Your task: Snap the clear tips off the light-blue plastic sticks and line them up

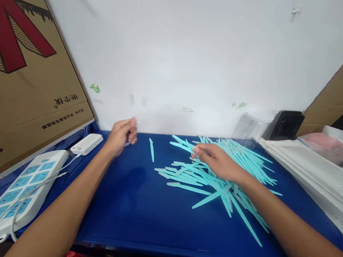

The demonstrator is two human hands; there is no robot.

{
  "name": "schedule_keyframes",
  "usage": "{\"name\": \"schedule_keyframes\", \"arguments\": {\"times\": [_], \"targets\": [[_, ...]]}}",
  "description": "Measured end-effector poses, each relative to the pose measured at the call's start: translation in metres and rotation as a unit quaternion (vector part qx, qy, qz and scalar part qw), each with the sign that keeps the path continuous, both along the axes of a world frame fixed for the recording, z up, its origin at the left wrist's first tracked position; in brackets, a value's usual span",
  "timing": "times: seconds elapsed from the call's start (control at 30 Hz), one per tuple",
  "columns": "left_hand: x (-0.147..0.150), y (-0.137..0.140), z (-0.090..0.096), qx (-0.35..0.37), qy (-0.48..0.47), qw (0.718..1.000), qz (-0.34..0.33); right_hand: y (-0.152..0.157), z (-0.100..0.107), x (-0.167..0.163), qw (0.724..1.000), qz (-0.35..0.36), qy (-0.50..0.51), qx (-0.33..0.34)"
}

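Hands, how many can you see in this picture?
2. The left hand is up in front of the white wall; the right hand is over the pile of turquoise sticks, pinching a few. I see no others.

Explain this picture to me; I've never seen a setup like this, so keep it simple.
There is no machine here: you are looking at a person's two bare hands. The single picture comes from a camera worn on the person's head, facing forward and down, so the forearms reach in from the bottom and the right.

The surface is a blue table. On its right side lies a loose pile of turquoise sticks, and one single stick lies apart, between the hands. The right hand pinches a few sticks above the pile. The left hand is raised with curled fingers; whether it holds anything is hard to tell.

On the left are a white power strip and a cardboard box.
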State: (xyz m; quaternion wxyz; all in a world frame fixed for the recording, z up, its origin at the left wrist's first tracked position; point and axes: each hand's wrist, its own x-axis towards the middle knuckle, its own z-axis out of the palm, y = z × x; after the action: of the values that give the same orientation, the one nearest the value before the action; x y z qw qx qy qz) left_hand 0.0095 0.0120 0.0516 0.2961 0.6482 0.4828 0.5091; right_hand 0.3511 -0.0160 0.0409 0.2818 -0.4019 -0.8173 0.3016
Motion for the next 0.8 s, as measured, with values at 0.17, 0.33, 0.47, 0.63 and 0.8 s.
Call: {"name": "schedule_keyframes", "arguments": {"times": [0.17,0.33,0.47,0.63,0.8], "targets": [[-0.05,0.011,0.005,0.019,0.408,0.881,0.24,0.008,-0.009,0.004,0.999,-0.045,-0.006,0.025],[-0.052,0.018,-0.019,-0.072,0.578,0.789,0.195,0.003,-0.018,-0.006,0.998,-0.045,-0.037,0.03],[-0.055,0.021,-0.024,-0.102,0.593,0.78,0.174,0.004,-0.02,-0.006,0.998,-0.047,-0.038,0.032],[-0.06,0.019,-0.017,-0.116,0.584,0.778,0.201,0.005,-0.021,-0.005,0.997,-0.054,-0.04,0.044],[-0.064,0.019,-0.014,-0.101,0.561,0.795,0.206,0.008,-0.025,-0.013,0.996,-0.069,-0.04,0.045]]}}
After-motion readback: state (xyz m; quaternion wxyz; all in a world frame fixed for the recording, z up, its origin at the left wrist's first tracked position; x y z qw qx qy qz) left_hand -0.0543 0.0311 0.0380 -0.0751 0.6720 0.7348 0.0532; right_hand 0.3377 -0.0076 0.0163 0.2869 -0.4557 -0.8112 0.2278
